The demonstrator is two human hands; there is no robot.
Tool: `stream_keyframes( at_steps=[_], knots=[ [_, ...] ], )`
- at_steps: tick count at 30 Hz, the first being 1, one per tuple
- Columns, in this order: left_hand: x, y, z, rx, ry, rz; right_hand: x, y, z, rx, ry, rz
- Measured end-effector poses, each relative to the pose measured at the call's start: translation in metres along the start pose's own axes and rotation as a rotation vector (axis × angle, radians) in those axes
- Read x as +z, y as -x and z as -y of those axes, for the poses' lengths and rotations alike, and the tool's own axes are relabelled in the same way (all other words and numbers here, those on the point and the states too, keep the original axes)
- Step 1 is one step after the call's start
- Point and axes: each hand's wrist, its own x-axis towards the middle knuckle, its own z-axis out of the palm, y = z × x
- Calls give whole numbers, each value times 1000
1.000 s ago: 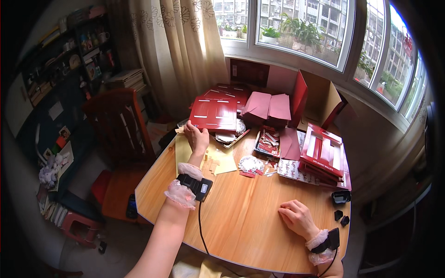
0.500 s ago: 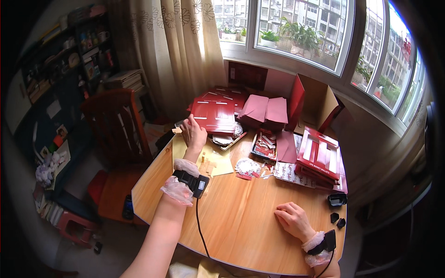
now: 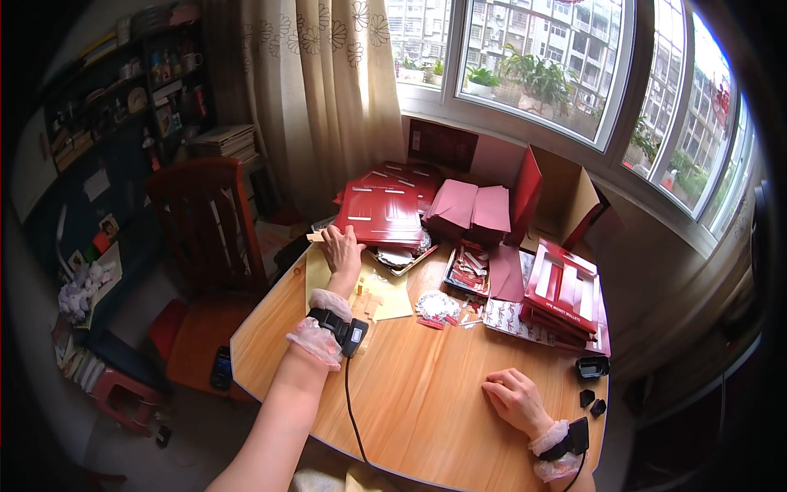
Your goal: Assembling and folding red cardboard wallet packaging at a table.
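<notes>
My left hand (image 3: 343,252) reaches to the near left corner of a stack of red printed card sheets (image 3: 385,215). Its fingers bend over the edge of the top sheets and grip there; the exact number of sheets is hidden. Beneath the stack, a tray (image 3: 418,261) with white pieces partly shows. Yellow paper (image 3: 398,305) with small tan tabs lies under my left wrist. My right hand (image 3: 516,399) rests on the bare wood at the right, fingers curled loosely inward, with nothing seen in them.
Pink cards (image 3: 471,205) stand behind a box of red and white strips (image 3: 469,269). Several red folders (image 3: 566,287) are piled at the right. White pieces (image 3: 437,307) lie mid-table. A black container (image 3: 592,367) sits by the right edge. Cables trail from both wristbands.
My left hand has slid down along the left edge of the red sheets to their near corner. My right hand stays on the table. The whole view has shifted slightly.
</notes>
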Motion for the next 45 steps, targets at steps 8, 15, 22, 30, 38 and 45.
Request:
stream_keyframes(
  at_steps=[8, 15, 22, 30, 38, 45],
  knots=[
    [-3, 4, 5, 125, 112, -100, 4, 3, -2, 16, 3, -5],
    [-7, 4, 14, 268, 123, -285, 4, 3, 0, 22, 8, 4],
    [-39, 15, 6, 339, 166, -285, 5, 3, -6, 13, 18, 0],
    [-126, 56, -37, 581, 669, -284, -2, 1, -1, -21, 30, -55],
    [-174, 116, -35, 1130, 818, -101, 11, 18, -19, 316, -505, -222],
    [-181, 138, -47, 1522, 852, 0, 23, 28, -29, 602, -1541, -433]
  ],
)
